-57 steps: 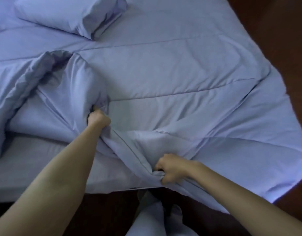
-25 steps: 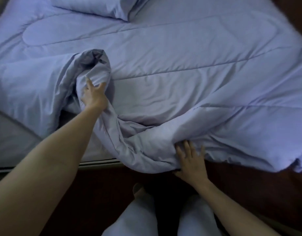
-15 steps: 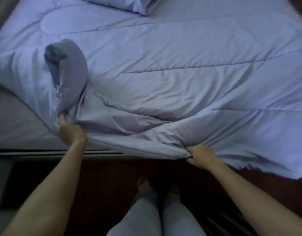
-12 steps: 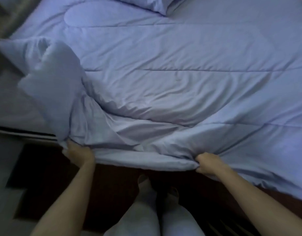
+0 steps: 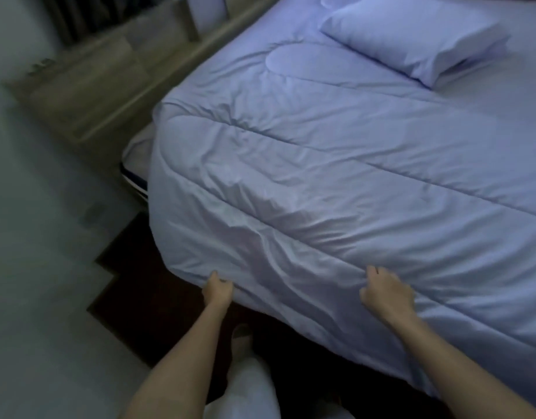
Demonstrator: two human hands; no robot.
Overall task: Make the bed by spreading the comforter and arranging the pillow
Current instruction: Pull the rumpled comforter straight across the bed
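Note:
A light blue quilted comforter (image 5: 336, 164) lies spread over the bed and hangs down its near side. A matching pillow (image 5: 411, 37) lies flat at the top right, on the comforter. My left hand (image 5: 217, 290) pinches the comforter's lower hem near its left corner. My right hand (image 5: 387, 293) rests on the hanging edge farther right with its fingers curled into the fabric. A strip of mattress (image 5: 138, 152) shows bare at the left corner.
A wooden headboard ledge (image 5: 109, 77) runs along the bed's far left. Pale floor (image 5: 33, 237) lies to the left, with a dark floor area (image 5: 145, 297) under my arms. My legs in light trousers (image 5: 245, 388) stand close to the bed.
The bunched, folded-over part of the comforter has been pulled out flat toward the left corner. Both hands have kept to the near hem, and my view has swung left.

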